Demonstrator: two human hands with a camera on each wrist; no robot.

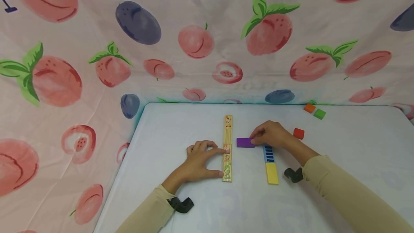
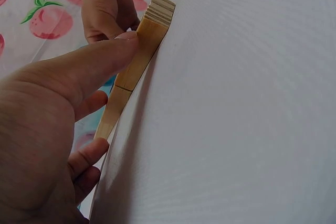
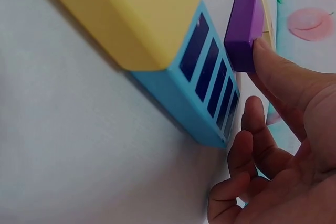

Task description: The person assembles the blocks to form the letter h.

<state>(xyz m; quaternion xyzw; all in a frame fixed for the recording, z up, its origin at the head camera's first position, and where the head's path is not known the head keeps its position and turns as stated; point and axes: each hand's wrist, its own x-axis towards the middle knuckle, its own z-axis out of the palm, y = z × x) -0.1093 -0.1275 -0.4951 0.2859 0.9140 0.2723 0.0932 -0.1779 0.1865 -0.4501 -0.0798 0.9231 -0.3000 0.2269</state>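
Note:
A narrow row of printed wooden blocks (image 1: 228, 136) lies end to end near the table's middle. Beside its lower half is my left hand (image 1: 199, 163), with its thumb and index finger spread and their tips touching the row's left side. My right hand (image 1: 271, 134) pinches one end of a purple block (image 1: 244, 142) between thumb and fingers, a little right of the row. Below that hand lies a blue block (image 1: 269, 154) with dark window-like rectangles, end to end with a yellow block (image 1: 272, 174); the right wrist view shows the hand's other fingers (image 3: 254, 116) curled near the blue block.
Orange (image 1: 309, 108) and green (image 1: 320, 114) blocks lie at the table's far right edge, and a red block (image 1: 299, 133) sits behind the right wrist. Fruit-printed cloth (image 1: 194, 42) hangs behind the white table (image 1: 155, 125). Dark camera mounts (image 1: 182, 205) stick out from both wrists.

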